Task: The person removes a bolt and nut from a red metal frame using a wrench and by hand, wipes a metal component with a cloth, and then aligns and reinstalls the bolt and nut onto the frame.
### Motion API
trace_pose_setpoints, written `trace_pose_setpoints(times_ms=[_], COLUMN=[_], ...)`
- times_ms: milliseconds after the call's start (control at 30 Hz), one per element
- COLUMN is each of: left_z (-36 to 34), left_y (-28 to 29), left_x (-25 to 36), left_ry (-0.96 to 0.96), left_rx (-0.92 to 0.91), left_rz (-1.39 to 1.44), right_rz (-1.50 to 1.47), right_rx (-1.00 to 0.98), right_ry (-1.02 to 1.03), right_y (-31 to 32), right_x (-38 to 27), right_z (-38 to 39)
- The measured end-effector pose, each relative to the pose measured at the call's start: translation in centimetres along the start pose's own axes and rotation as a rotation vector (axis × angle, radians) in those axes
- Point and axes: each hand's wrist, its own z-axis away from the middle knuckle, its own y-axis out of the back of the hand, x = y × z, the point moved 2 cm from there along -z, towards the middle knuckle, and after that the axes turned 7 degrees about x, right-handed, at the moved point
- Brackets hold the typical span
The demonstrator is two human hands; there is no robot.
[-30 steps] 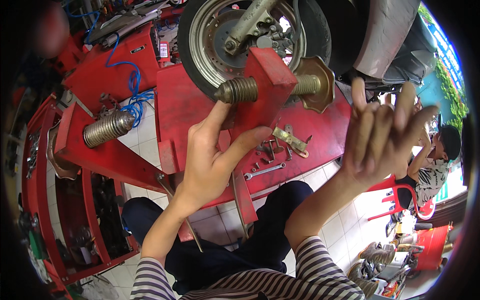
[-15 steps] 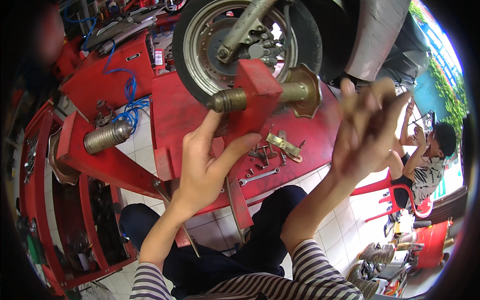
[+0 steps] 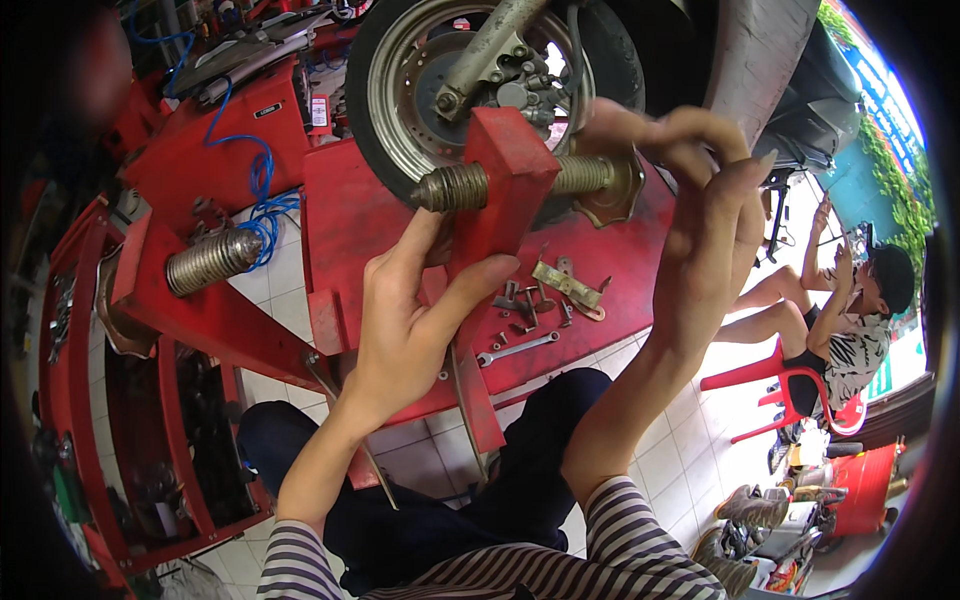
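My left hand (image 3: 405, 325) is wrapped round the red metal clamp arm (image 3: 507, 130), thumb on its near side and fingers behind. A thick threaded screw (image 3: 450, 188) passes through the top of this arm, its blunt tip pointing left. At the screw's other end sits a brass-coloured, wavy-edged handwheel (image 3: 628, 185). Beside that wheel is my right hand (image 3: 700, 200), raised and slightly smeared, its fingers bent and apart with nothing held. Its forefinger reaches over the wheel's upper rim; whether it touches cannot be told. A second red arm with a similar screw (image 3: 212, 262) stands at the left.
A motorcycle wheel (image 3: 400, 150) stands behind the clamp. On the red platform (image 3: 590, 335) lie a spanner (image 3: 518, 348), a metal bracket (image 3: 568, 283) and several bolts. A red tool trolley (image 3: 180, 420) is at left; a seated person (image 3: 845, 310) is at right.
My right hand has moved up and left, closer to the handwheel. The screw and handwheel appear turned and shifted slightly. My left hand keeps its grip on the clamp arm.
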Motion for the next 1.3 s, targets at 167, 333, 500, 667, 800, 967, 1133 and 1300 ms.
trace_pose_setpoints(times_ms=[167, 333, 500, 667, 800, 967, 1133, 1300], left_z=[-0.1, 0.0, 0.0, 0.0, -0.1, -0.1, -0.1, -0.1], left_y=[0.0, 0.1, -0.1, -0.1, -0.2, -0.2, -0.2, 0.3], left_x=[0.4, -0.1, 0.1, 0.2, 0.2, 0.4, 0.1, 0.4], left_ry=[0.017, 0.026, 0.03, 0.028, 0.004, 0.01, -0.004, 0.002], left_rx=[-0.009, 0.011, 0.0, -0.028, -0.014, 0.01, 0.003, -0.019], left_rz=[-0.023, -0.009, 0.004, -0.019, -0.007, 0.009, -0.012, -0.056], right_rz=[-0.575, -0.157, -0.563, 0.048, -0.444, -0.724, -0.117, -0.689], right_rx=[-0.045, 0.075, -0.199, 0.063, -0.3, -0.161, 0.068, -0.093], right_ry=[-0.183, -0.023, -0.181, -0.027, 0.006, -0.139, 0.064, -0.045], right_y=[3.3, -1.0, 2.8, 1.2, 1.0, 1.2, -1.4, 1.1], right_x=[0.1, 0.0, 1.1, 0.5, 1.6, 0.6, 0.4, 1.1], right_z=[0.0, -0.5, -0.7, -0.6, -0.9, -0.4, -0.4, 0.0])
